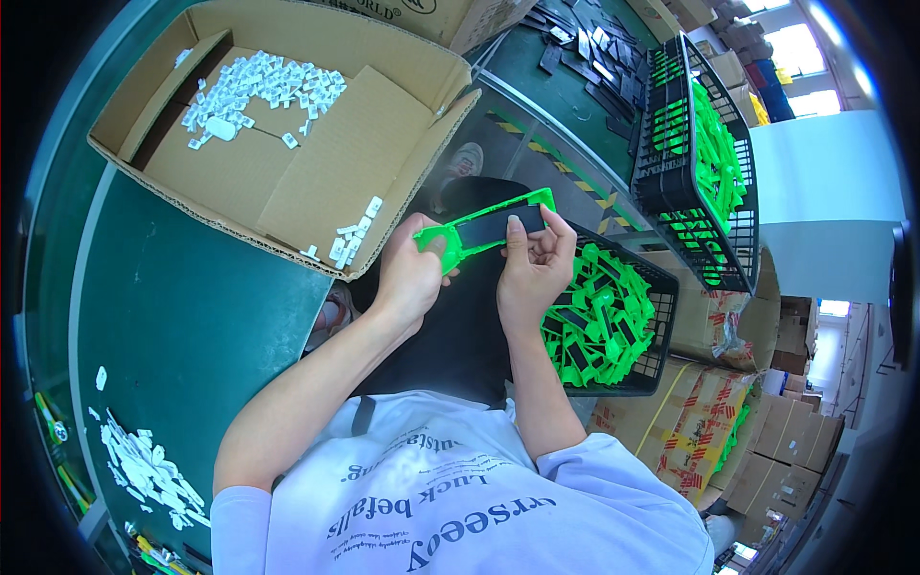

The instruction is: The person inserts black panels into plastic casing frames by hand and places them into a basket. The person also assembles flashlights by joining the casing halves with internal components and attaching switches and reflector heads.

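Note:
A bright green plastic frame [448, 255] is held out in front of me, over my lap, slanting up to the right. My left hand [406, 278] is closed round its wider near end, thumb on top. Inside the frame's long opening lies a flat black strip [484, 228]. My right hand [533, 268] grips the far end, with its thumb pressed on the strip and its fingers at the frame's edge and behind. Those fingers are partly hidden.
An open cardboard box [331, 177] with small white parts [259, 91] stands at left on a green table [192, 287]. More white pieces [149, 470] lie lower left. Black crates of green frames [661, 350] [695, 192] stand at right. Black strips [599, 53] lie scattered beyond.

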A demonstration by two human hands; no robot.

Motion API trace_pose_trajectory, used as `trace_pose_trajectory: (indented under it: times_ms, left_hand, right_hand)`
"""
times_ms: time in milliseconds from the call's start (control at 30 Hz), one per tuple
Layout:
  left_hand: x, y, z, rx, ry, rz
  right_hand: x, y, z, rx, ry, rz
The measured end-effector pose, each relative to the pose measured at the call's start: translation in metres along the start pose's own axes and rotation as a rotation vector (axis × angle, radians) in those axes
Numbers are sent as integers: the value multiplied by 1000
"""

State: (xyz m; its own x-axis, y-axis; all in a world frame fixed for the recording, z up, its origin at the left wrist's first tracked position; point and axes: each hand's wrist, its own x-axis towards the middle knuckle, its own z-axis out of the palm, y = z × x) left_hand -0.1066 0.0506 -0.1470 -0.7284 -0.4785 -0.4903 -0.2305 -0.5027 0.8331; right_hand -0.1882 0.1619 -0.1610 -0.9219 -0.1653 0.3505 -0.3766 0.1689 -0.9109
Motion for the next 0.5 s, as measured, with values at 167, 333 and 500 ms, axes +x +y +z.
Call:
trace_pose_trajectory:
  times_ms: [167, 333, 500]
  left_hand:
    - [0, 3, 1, 8, -2, 9]
    - [2, 12, -2, 85, -44, 39]
    - [2, 14, -5, 164, -151, 75]
  right_hand:
    - [0, -3, -1, 116, 11, 93]
    - [28, -13, -33, -473, -104, -261]
    - [76, -30, -64, -277, -516, 308]
